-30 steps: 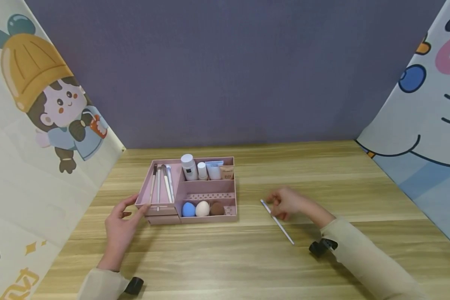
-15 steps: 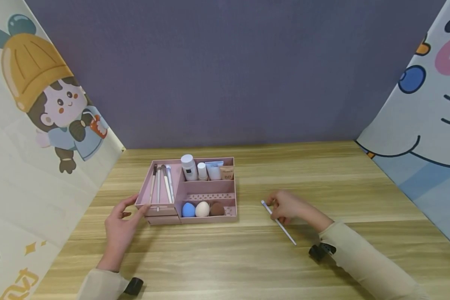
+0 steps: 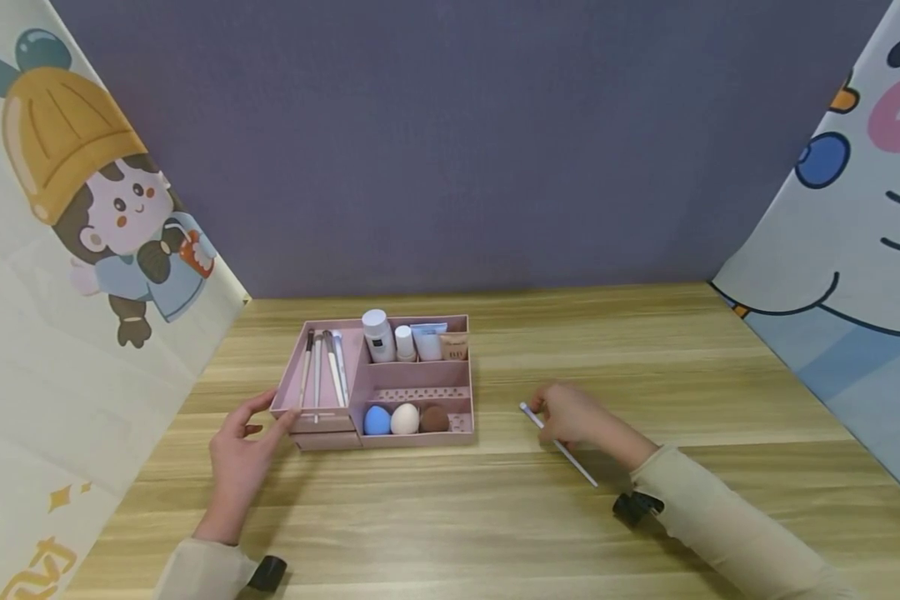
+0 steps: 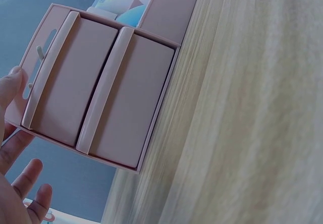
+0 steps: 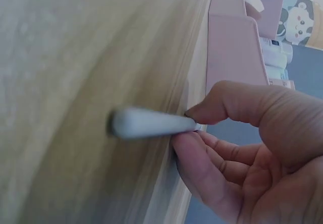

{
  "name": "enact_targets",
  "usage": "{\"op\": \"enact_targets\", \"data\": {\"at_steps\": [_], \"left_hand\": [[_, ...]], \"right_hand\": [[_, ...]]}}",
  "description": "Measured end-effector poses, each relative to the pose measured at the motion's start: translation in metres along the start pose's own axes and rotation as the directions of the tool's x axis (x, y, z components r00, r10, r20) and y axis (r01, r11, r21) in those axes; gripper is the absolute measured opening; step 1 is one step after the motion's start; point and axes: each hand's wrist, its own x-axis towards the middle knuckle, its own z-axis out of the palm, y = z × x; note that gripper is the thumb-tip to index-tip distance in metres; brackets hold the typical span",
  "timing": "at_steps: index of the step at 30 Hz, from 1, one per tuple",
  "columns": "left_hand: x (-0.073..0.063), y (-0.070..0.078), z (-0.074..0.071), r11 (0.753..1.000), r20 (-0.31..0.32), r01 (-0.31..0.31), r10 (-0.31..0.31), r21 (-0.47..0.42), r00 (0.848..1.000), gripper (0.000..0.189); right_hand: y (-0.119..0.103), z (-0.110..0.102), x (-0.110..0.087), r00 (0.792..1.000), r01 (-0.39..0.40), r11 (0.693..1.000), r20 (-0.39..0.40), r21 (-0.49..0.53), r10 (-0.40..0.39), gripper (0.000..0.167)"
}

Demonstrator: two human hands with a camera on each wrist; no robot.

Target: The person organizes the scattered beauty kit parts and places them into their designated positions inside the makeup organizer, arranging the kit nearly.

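Observation:
In the head view my right hand [image 3: 566, 414] pinches a slim white makeup brush [image 3: 576, 463] just over the wooden table, right of a pink makeup organizer [image 3: 417, 373]. The right wrist view shows the thumb and forefinger on the brush [image 5: 146, 124], its blunt handle end towards the camera. My left hand [image 3: 242, 462] holds the organizer's front left corner, thumb at the front and forefinger along the side. Two drawer fronts [image 4: 75, 77] face the left wrist camera. Several makeup brushes [image 3: 328, 367] lie in the organizer's left top tray.
Along the organizer's back row stand a white bottle [image 3: 378, 337], a smaller white bottle [image 3: 405, 343] and two tubes [image 3: 429, 342]. Blue [image 3: 377, 420], cream [image 3: 405, 419] and brown sponges [image 3: 434, 419] sit at its front. A grey-purple panel [image 3: 480, 150] rises behind the table [image 3: 435, 525].
My right hand has settled its pinch on the brush and shifted slightly. The brush's near end has swung a little to the right. The left hand and the organizer stay put.

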Motion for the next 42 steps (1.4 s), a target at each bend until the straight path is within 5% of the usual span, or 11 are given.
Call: {"op": "enact_targets", "data": {"at_steps": [5, 17, 42], "left_hand": [[0.0, 0.0, 0.0, 1.0, 0.004, 0.006, -0.006, -0.001, 1.0, 0.036], [0.0, 0.002, 0.0, 1.0, 0.008, -0.003, 0.003, -0.011, 1.0, 0.037], [-0.001, 0.001, 0.001, 1.0, -0.01, 0.001, -0.001, -0.014, 1.0, 0.036]], "right_hand": [[-0.001, 0.002, 0.001, 1.0, 0.015, 0.999, -0.026, -0.052, -0.016, 0.036], [0.002, -0.003, 0.004, 0.997, 0.069, 0.992, 0.033, 0.104, -0.072, 0.033], [-0.026, -0.016, 0.019, 0.994, 0.083, 0.978, 0.052, 0.193, -0.095, 0.036]]}}
